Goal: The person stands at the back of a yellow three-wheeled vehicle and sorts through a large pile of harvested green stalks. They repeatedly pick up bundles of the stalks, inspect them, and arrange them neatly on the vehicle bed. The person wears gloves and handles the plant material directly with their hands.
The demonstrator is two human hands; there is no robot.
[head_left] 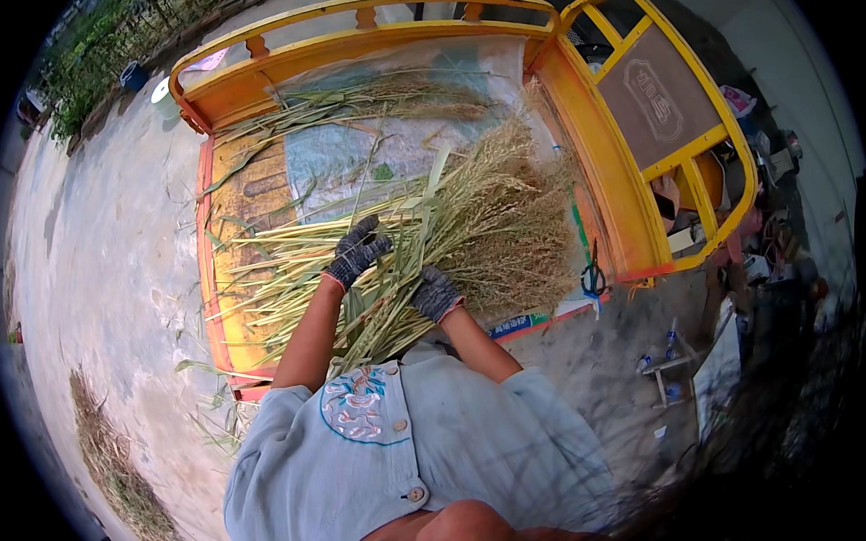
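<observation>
Cut grass stalks [290,259] with feathery, seeded heads [513,239] lie in a thick pile across an orange-yellow cargo bed, stems to the left and heads to the right. My left hand [358,251], in a dark grey knit glove, is over the stems with thumb and fingers apart, beside a long pale leaf blade. In a matching glove, my right hand [436,294] is curled round stalks near the pile's front edge. Its fingertips are partly hidden by the plants. Green stems [364,342] slant from there toward my body.
A smaller row of stalks [370,103] lies along the bed's far side on a pale sheet [325,169]. Yellow rails [367,6] enclose the far and right sides. Dark-handled scissors [594,276] rest by the right front corner. Dry stalks [125,467] lie on the ground at left.
</observation>
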